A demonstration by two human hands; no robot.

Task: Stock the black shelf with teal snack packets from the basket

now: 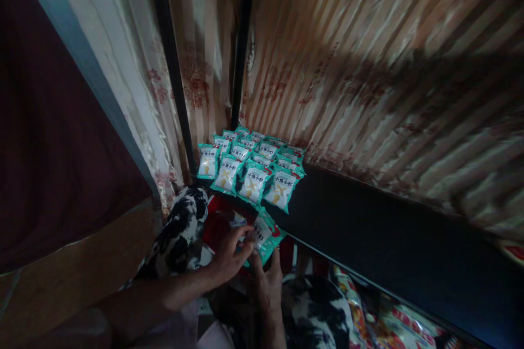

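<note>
A teal and white snack bag (267,233) is held between both hands, just in front of the dark shelf. Coming in from the left, my left hand (234,251) has its fingers closed on the bag's left side. My right hand (267,278) grips the same bag from below, thumb and fingers on its lower edge. Behind it, several matching snack bags (254,181) stand in rows on the shelf. Beneath the hands is a red container (213,223), mostly hidden, with something light-coloured inside that I cannot make out.
The black shelf (368,223) runs off to the right along a pleated patterned curtain (368,82). Black posts (176,65) rise at the shelf's left end. Colourful packages (405,327) lie below the shelf. Black-and-white patterned trousers (176,234) flank the container.
</note>
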